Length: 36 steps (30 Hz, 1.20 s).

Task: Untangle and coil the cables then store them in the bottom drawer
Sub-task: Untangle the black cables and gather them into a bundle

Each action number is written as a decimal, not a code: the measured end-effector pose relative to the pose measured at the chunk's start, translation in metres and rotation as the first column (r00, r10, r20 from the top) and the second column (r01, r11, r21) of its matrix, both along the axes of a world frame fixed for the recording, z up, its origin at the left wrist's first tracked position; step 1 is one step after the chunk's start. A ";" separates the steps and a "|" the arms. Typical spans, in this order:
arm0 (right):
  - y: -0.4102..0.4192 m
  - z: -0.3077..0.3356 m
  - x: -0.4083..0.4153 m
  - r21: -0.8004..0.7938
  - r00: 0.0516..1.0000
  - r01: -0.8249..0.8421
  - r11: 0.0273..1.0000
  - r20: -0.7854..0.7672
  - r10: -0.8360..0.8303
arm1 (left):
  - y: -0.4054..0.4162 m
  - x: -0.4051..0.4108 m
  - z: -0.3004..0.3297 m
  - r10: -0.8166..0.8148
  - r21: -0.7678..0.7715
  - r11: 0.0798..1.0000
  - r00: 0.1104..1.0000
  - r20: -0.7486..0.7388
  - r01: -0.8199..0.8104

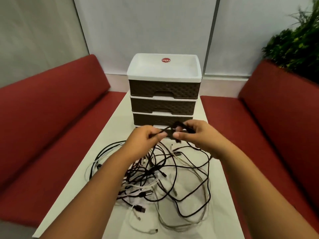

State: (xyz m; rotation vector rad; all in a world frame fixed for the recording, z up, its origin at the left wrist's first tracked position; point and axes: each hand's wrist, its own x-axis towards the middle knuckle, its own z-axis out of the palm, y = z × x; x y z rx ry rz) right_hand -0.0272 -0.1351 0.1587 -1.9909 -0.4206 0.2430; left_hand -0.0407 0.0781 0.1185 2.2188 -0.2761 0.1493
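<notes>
Over a white table (110, 128), a person's left hand (143, 140) and right hand (198, 135) lift a black cable (170, 129), the fingers of each curled and pinching it, a short stretch taut between them. Just beyond the fingers stands a four-drawer unit (164, 87), its bottom drawer (165, 135) partly hidden behind them. Below them, tangled black and white cables (165, 175) lie heaped.

Head view, downward over table (110, 128)
</notes>
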 end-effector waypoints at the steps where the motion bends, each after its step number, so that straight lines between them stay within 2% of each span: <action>1: 0.007 -0.007 0.000 -0.008 1.000 -0.016 1.000 0.017 0.016 | -0.004 0.001 0.013 -0.025 -0.037 0.999 0.999 0.024 0.026; 3: 0.018 -0.015 0.002 0.058 1.000 0.007 0.998 0.005 -0.007 | -0.011 0.003 0.037 -0.043 -0.115 0.992 0.996 0.074 0.052; 6: 0.029 -0.022 0.004 0.247 0.994 0.005 0.969 -0.107 0.022 | -0.020 0.006 0.070 -0.002 -0.272 0.962 0.992 0.126 0.037; 9: 0.042 -0.025 -0.001 0.342 0.990 0.009 0.940 -0.138 0.041 | -0.023 0.005 0.087 0.002 -0.348 0.936 0.990 0.139 0.047; 12: 0.048 -0.025 0.002 0.278 0.995 0.073 0.958 -0.083 -0.052 | -0.019 0.004 0.083 0.027 -0.461 0.887 0.991 0.131 0.036; 14: 0.050 -0.024 0.006 0.208 0.992 0.122 0.971 -0.038 -0.117 | -0.013 0.001 0.068 0.128 -0.505 0.863 0.975 0.184 -0.018; 17: 0.052 -0.019 0.012 0.251 0.988 0.153 0.956 -0.017 -0.154 | -0.010 -0.014 0.018 0.319 -0.376 0.904 0.904 0.283 -0.201; 18: 0.053 -0.017 0.013 0.268 0.989 0.147 0.952 -0.016 -0.148 | -0.013 -0.022 -0.003 0.329 -0.305 0.920 0.911 0.250 -0.248; 20: 0.055 -0.008 0.014 0.263 0.992 0.126 0.956 -0.009 -0.128 | -0.023 -0.034 -0.047 0.307 -0.069 0.951 0.945 0.109 -0.301; 22: 0.059 0.004 0.015 0.252 0.994 0.105 0.962 0.011 -0.112 | -0.027 -0.038 -0.088 0.307 0.150 0.938 0.950 0.063 -0.313; 25: 0.065 0.026 0.017 0.272 0.994 0.086 0.958 0.048 -0.103 | -0.024 -0.040 -0.120 0.314 0.345 0.874 0.940 0.135 -0.342; 31: 0.065 0.084 0.019 0.369 0.987 0.046 0.928 0.129 -0.100 | -0.008 -0.054 -0.155 0.166 0.519 0.794 0.935 0.313 -0.315; 36: 0.062 0.127 0.020 0.429 0.963 -0.024 0.903 0.253 -0.095 | 0.001 -0.061 -0.172 0.145 0.636 0.713 0.950 0.277 -0.295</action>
